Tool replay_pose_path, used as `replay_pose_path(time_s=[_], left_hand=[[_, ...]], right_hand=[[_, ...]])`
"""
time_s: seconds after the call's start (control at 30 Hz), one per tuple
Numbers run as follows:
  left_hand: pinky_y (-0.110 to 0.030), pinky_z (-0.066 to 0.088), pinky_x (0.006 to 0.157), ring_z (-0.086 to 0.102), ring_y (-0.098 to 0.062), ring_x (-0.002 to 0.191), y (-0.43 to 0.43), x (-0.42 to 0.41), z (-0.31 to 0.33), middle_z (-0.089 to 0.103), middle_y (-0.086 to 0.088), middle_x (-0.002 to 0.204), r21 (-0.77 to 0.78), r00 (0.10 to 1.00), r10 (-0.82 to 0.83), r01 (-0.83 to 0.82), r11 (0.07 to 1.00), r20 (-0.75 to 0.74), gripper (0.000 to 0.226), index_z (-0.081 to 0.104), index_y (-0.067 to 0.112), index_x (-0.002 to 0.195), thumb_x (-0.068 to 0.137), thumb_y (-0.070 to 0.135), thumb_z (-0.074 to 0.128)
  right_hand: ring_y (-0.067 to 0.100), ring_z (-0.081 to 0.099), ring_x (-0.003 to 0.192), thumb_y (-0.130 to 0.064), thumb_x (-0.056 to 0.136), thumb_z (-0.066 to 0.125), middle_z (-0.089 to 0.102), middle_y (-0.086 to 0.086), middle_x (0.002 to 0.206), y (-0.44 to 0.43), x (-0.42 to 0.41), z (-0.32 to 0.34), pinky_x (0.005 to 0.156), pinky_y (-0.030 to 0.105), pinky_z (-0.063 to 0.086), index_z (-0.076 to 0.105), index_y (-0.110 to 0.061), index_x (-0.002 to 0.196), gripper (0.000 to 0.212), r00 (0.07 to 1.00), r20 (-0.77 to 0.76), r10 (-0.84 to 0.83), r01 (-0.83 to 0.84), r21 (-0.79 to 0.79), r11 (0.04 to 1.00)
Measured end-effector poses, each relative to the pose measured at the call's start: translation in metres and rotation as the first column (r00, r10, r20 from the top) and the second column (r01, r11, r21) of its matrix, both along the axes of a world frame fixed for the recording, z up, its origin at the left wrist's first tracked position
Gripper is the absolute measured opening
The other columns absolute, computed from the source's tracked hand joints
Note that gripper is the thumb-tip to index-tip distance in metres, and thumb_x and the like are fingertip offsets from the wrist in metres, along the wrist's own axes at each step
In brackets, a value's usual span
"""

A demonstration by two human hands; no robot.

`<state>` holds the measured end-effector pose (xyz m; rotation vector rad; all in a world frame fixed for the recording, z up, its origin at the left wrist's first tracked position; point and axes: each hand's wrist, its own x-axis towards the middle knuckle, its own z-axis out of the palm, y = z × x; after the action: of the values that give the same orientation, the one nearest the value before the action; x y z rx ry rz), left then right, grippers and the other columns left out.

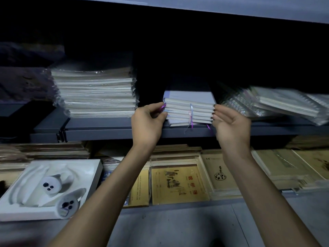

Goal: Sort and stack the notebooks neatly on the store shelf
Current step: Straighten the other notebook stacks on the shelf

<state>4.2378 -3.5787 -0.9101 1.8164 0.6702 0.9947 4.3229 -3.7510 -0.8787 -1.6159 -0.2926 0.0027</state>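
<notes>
left grip (148,122) pinches the left end of the notebooks (189,111) | right grip (231,122) loose, fingers against their right end | notebooks lie mid shelf (106,129), at its front | i judge i'm squaring their edges

The single head-worn wide-angle camera is looking forward from close behind and below the left hand (148,120) and right hand (231,122). It is facing the grey store shelf (106,130) and centring on the notebook stack (188,111) between the hands. It is also taking in the lower shelf (178,225) beneath the wrists and the upper board (231,6) above the fingers.
</notes>
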Motion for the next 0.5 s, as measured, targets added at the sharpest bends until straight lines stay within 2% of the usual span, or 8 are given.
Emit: replay_pose_path(time_s=[0.07, 0.13, 0.2, 0.23, 0.3, 0.37, 0.5], left_hand=[[-0.026, 0.057, 0.099, 0.069, 0.002, 0.098, -0.003, -0.001, 0.000, 0.076, 0.009, 0.107, 0.004, 1.000, -0.003, 0.003, 1.000, -0.020, 0.036, 0.075, 0.014, 0.128, 0.092, 0.016, 0.081], [-0.036, 0.053, 0.103, 0.069, -0.010, 0.107, -0.007, -0.001, -0.004, 0.076, 0.005, 0.109, 0.084, 0.995, 0.049, -0.041, 0.996, -0.089, 0.035, 0.075, 0.017, 0.127, 0.094, 0.026, 0.078], [-0.037, 0.036, 0.101, 0.060, -0.024, 0.118, -0.011, -0.002, -0.008, 0.075, 0.001, 0.107, 0.280, 0.955, 0.186, -0.117, 0.953, -0.232, 0.030, 0.076, 0.023, 0.122, 0.098, 0.039, 0.070], [-0.035, 0.027, 0.094, 0.058, -0.027, 0.118, -0.012, -0.002, -0.010, 0.075, 0.001, 0.106, 0.315, 0.942, 0.215, -0.128, 0.940, -0.259, 0.028, 0.076, 0.026, 0.121, 0.100, 0.042, 0.066], [-0.032, 0.020, 0.089, 0.060, -0.026, 0.115, -0.013, 0.000, -0.011, 0.077, 0.002, 0.106, 0.260, 0.949, 0.193, -0.127, 0.957, -0.250, 0.028, 0.077, 0.028, 0.122, 0.101, 0.042, 0.064], [-0.028, 0.017, 0.088, 0.061, -0.023, 0.114, -0.012, 0.001, -0.010, 0.079, 0.005, 0.107, 0.201, 0.959, 0.185, -0.141, 0.969, -0.215, 0.027, 0.078, 0.030, 0.121, 0.101, 0.042, 0.066], [-0.022, 0.015, 0.085, 0.063, -0.023, 0.114, -0.012, 0.001, -0.010, 0.080, 0.007, 0.107, 0.144, 0.973, 0.174, -0.153, 0.978, -0.153, 0.022, 0.081, 0.030, 0.115, 0.100, 0.038, 0.069]], right_hand=[[0.003, 0.068, 0.108, 0.014, 0.090, 0.055, 0.072, -0.006, 0.115, -0.002, 0.002, -0.004, 0.097, 0.020, 0.054, 0.071, -0.024, 0.120, 0.051, 1.000, 0.004, -0.010, 0.010, -0.018, 1.000], [0.005, 0.068, 0.109, 0.013, 0.090, 0.058, 0.073, -0.007, 0.113, -0.004, 0.005, -0.006, 0.099, 0.025, 0.054, 0.071, -0.023, 0.122, 0.049, 1.000, -0.001, -0.018, 0.018, -0.017, 1.000], [0.004, 0.069, 0.105, 0.016, 0.091, 0.055, 0.072, -0.004, 0.111, -0.005, 0.005, -0.006, 0.093, 0.024, 0.054, 0.068, -0.015, 0.127, 0.049, 0.999, -0.048, 0.012, -0.011, 0.028, 1.000], [0.001, 0.068, 0.102, 0.018, 0.091, 0.054, 0.072, -0.001, 0.111, -0.005, 0.005, -0.004, 0.087, 0.021, 0.053, 0.067, -0.012, 0.129, 0.050, 0.997, -0.071, 0.032, -0.028, 0.048, 0.998], [-0.002, 0.064, 0.102, 0.021, 0.090, 0.051, 0.071, 0.004, 0.115, -0.005, 0.003, -0.003, 0.072, 0.015, 0.052, 0.066, -0.009, 0.130, 0.052, 0.993, -0.093, 0.070, -0.063, 0.071, 0.995], [0.001, 0.064, 0.106, 0.021, 0.090, 0.051, 0.069, 0.003, 0.119, -0.005, 0.003, -0.004, 0.060, 0.012, 0.051, 0.065, -0.010, 0.133, 0.055, 0.988, -0.099, 0.117, -0.109, 0.079, 0.991], [0.013, 0.059, 0.123, 0.020, 0.089, 0.054, 0.063, 0.001, 0.132, -0.006, 0.006, -0.008, 0.062, 0.013, 0.054, 0.059, -0.012, 0.142, 0.062, 0.980, -0.112, 0.163, -0.154, 0.089, 0.984]])
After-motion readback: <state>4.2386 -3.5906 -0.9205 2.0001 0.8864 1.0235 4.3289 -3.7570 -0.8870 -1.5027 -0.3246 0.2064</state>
